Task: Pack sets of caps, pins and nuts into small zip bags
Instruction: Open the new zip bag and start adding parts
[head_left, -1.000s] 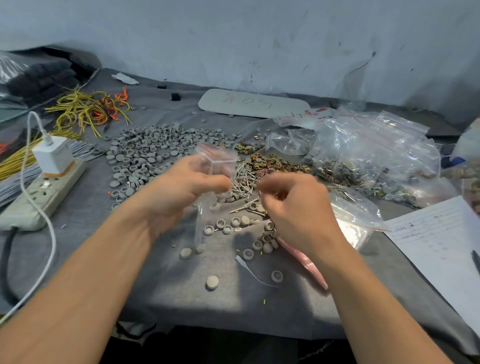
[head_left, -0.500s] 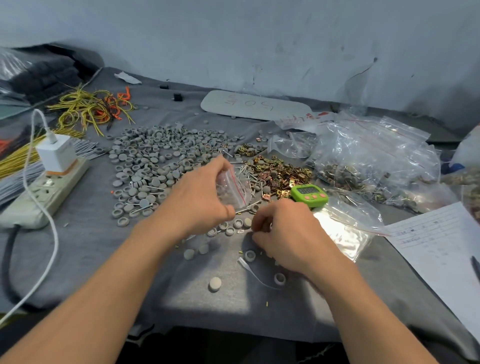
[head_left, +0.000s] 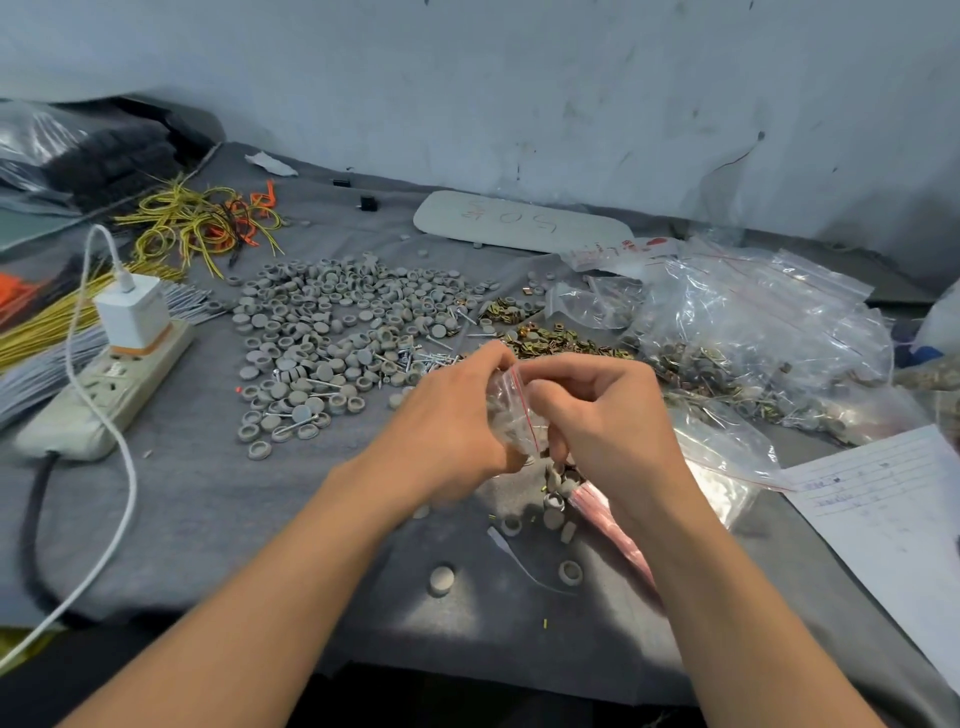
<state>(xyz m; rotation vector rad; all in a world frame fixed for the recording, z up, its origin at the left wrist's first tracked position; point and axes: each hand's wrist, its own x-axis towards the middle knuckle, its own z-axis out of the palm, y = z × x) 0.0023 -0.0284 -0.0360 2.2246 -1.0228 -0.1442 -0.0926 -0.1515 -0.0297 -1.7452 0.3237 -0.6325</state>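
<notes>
Power strip (head_left: 98, 395), charger (head_left: 134, 312), wires (head_left: 197, 228), paper (head_left: 893, 519)

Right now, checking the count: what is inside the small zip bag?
Greyish caps show through the small zip bag; the left hand and right hand cover the rest.

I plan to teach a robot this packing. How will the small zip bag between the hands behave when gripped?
Probably floppy: the small zip bag creases between the left hand and the right hand. Likely light, as it is thin clear film. The film looks glossy, so it may slip from a loose grip.
</notes>
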